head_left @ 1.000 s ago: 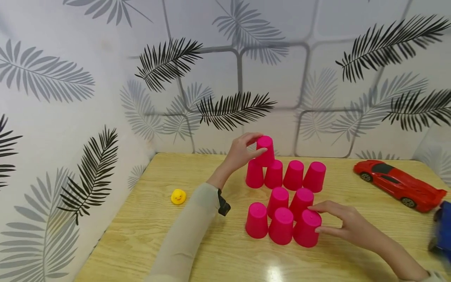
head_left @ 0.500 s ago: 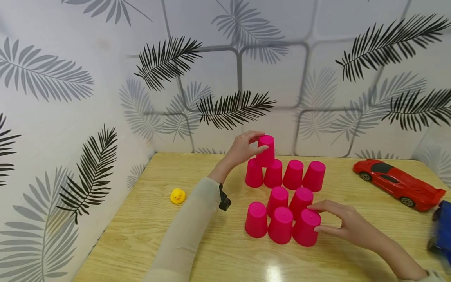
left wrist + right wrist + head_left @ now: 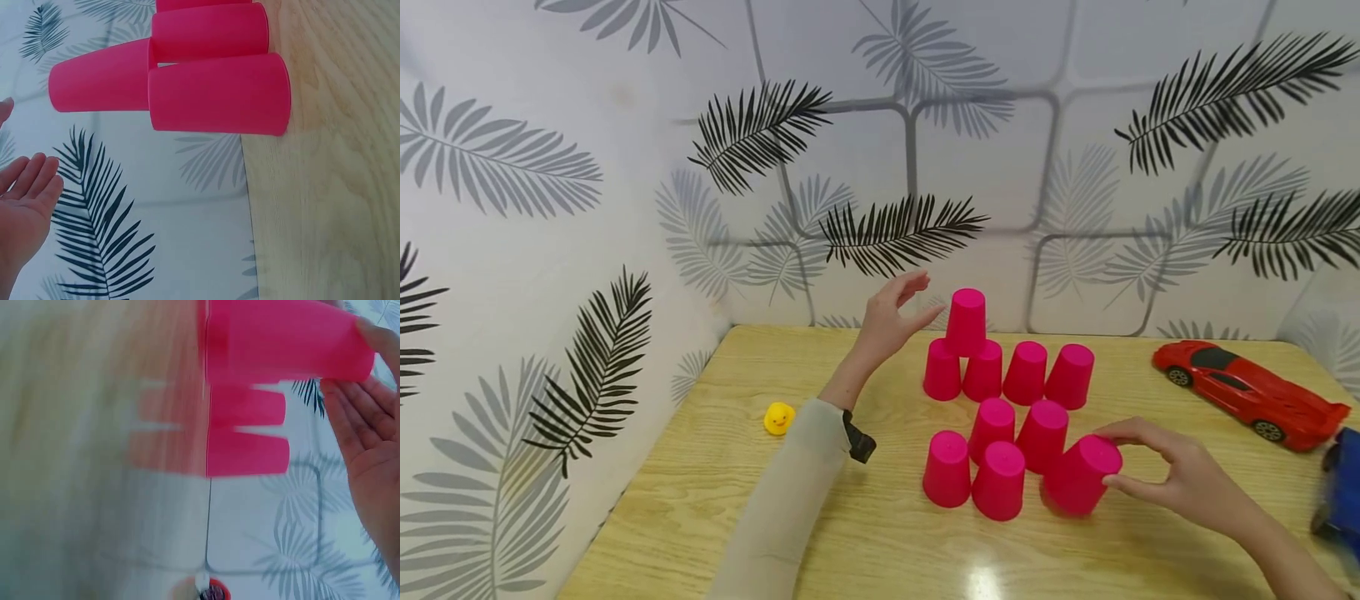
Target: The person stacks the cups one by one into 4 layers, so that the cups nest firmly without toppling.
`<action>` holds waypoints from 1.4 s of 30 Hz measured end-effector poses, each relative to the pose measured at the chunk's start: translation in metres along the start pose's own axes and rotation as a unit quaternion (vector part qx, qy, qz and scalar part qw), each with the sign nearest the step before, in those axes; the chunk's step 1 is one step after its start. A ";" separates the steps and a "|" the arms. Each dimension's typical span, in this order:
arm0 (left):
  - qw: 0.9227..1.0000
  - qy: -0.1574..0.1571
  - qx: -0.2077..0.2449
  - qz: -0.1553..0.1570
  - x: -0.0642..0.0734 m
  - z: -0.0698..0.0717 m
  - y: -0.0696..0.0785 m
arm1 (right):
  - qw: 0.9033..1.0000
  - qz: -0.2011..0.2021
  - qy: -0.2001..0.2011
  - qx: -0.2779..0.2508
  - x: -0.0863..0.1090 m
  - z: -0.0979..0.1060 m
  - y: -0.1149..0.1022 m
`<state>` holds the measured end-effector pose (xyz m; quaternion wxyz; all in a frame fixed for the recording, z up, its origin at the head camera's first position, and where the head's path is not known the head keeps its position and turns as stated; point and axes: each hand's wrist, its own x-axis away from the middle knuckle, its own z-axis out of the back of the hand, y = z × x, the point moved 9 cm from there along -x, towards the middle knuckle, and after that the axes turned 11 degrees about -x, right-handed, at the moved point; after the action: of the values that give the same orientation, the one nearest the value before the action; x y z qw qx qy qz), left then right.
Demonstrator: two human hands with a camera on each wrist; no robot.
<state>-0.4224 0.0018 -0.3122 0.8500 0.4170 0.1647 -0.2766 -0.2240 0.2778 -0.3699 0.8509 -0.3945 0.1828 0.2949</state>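
Note:
Upside-down pink cups stand in two groups on the wooden table. In the head view my left hand (image 3: 883,327) is beside the raised cup (image 3: 966,323), fingers extended and apart from it. That cup rests across the two leftmost cups (image 3: 942,371) of the back row. The left wrist view shows the same hand (image 3: 26,203) with the raised cup (image 3: 103,78) away from its fingers. My right hand (image 3: 1187,479) pinches a front cup (image 3: 1081,477) near its upper end, and the cup leans right. Thumb and fingers are on either side of this cup (image 3: 287,342) in the right wrist view.
Two front cups (image 3: 998,482) stand left of the held one, with two more cups (image 3: 992,429) just behind. A yellow toy duck (image 3: 779,418) sits at left. At right are a red toy car (image 3: 1247,392) and a blue toy vehicle (image 3: 1341,492), partly cut off.
My left hand has let go of the raised cup and drawn back left. My right hand has pulled the front-right cup to the right, away from its neighbours, and tilted it.

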 end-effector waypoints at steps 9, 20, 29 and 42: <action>0.998 0.009 0.054 -0.010 0.040 0.018 -0.004 | 0.991 -0.028 0.120 -0.052 0.009 0.051 0.025; 0.993 -0.102 0.046 -0.034 0.087 -0.009 0.007 | 0.922 -0.053 0.305 -0.233 -0.006 0.080 0.055; 0.976 -0.210 0.015 -0.062 0.117 -0.027 0.018 | 0.915 -0.088 0.320 -0.230 -0.041 0.073 0.079; 0.953 -0.283 -0.038 -0.103 0.131 -0.043 0.027 | 0.966 -0.072 0.217 -0.122 -0.088 0.058 0.082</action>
<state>-0.3038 0.0062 -0.3885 0.8439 0.2701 -0.0300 -0.4626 -0.3388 0.3337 -0.3324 0.7555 -0.5617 0.2968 0.1603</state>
